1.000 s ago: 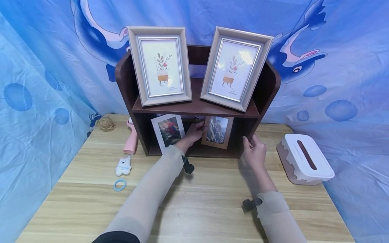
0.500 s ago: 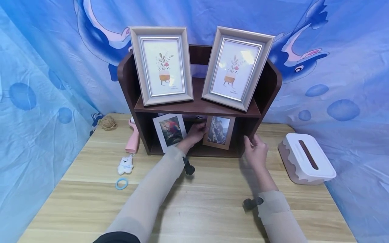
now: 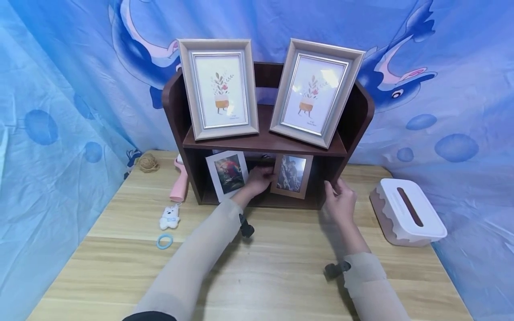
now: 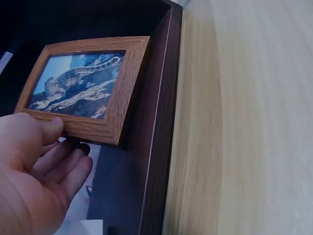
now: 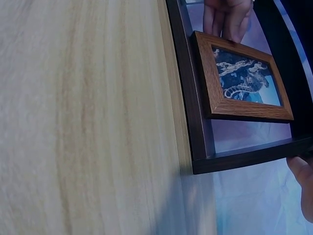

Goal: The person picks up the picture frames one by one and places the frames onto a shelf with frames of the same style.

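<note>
Inside the lower compartment of a dark brown shelf [image 3: 265,140], my left hand [image 3: 259,180] pinches the left edge of a brown wooden picture frame [image 4: 129,78]. Its thumb lies over the front of the frame, with the other fingers behind and below. The frame leans back and shows a photo of a spotted cat on rock. My right hand [image 3: 340,200] grips the shelf's right side panel near the bottom; its fingertips are partly hidden. A white picture frame [image 3: 214,178] with a parrot photo leans at the left of the same compartment.
Two large silver-beige frames [image 3: 225,133] [image 3: 301,133] stand tilted on the upper shelf. On the table's left lie a twine ball [image 3: 148,162], a pink-handled roller [image 3: 179,185], a white bear charm [image 3: 170,217] and a blue ring [image 3: 164,241]. A tissue box [image 3: 407,211] sits right.
The head view has shifted slightly, so the whole scene sits a little further right. Both hands keep nearly the same places against the shelf and the brown frame.
</note>
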A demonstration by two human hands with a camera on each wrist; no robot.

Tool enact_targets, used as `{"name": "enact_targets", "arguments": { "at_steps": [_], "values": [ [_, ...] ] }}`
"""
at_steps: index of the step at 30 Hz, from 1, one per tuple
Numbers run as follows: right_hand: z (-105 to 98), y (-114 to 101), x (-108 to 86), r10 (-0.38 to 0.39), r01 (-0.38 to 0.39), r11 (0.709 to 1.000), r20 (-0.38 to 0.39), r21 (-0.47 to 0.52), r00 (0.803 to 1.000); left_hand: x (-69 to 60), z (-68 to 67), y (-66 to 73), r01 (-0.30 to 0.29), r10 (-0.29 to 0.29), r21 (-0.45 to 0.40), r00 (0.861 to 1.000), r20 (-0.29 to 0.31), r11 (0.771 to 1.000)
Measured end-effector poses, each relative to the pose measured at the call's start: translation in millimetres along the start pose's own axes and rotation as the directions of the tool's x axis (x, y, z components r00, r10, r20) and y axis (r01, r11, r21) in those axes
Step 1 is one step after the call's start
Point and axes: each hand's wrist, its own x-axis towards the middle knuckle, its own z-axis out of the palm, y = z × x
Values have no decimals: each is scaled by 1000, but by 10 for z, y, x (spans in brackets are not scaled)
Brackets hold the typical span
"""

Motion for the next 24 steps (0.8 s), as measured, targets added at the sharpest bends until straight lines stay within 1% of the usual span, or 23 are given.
{"name": "enact_targets", "arguments": {
  "at_steps": [1, 4, 6, 8, 10, 12, 13, 15, 17, 20, 24],
  "values": [
    [0, -1, -2, -2, 2, 1000, 0, -1, 1000, -17, -14, -1, -15, 15, 29, 1000, -5, 999],
    [3, 7, 0, -9, 9, 1000, -1, -2, 1000, -78, -60, 6, -26, 27, 49, 999, -26, 998],
    [5, 21, 3, -9, 9, 1000, 1, -6, 1000, -128, -92, 20, -26, 27, 26, 998, -53, 999],
    [6, 31, 6, -8, 8, 1000, 3, -16, 1000, -184, -127, 34, -42, 42, 4, 997, -72, 999],
    [5, 33, 6, -5, 5, 1000, 7, -26, 1000, -246, -161, 58, -73, 73, 6, 994, -85, 997],
    [3, 37, 9, 0, 0, 1000, 14, -30, 1000, -312, -194, 78, -106, 108, 32, 990, -91, 994],
    [1, 36, 12, 6, -5, 999, 18, -35, 1000, -342, -211, 88, -121, 126, 58, 988, -90, 991],
    [-19, 35, 16, 15, -14, 999, 29, -39, 999, -397, -238, 112, -149, 160, 130, 984, -78, 980],
    [-43, 37, 28, 24, -22, 998, 44, -56, 999, -444, -272, 130, -172, 189, 199, 980, -66, 965],
    [-96, 26, 47, 46, -39, 996, 84, -85, 995, -512, -341, 164, -198, 222, 268, 973, -59, 943],
    [-187, 4, 39, 91, -69, 986, 140, -151, 986, -627, -452, 198, -235, 269, 331, 961, -59, 914]
  ]
}}
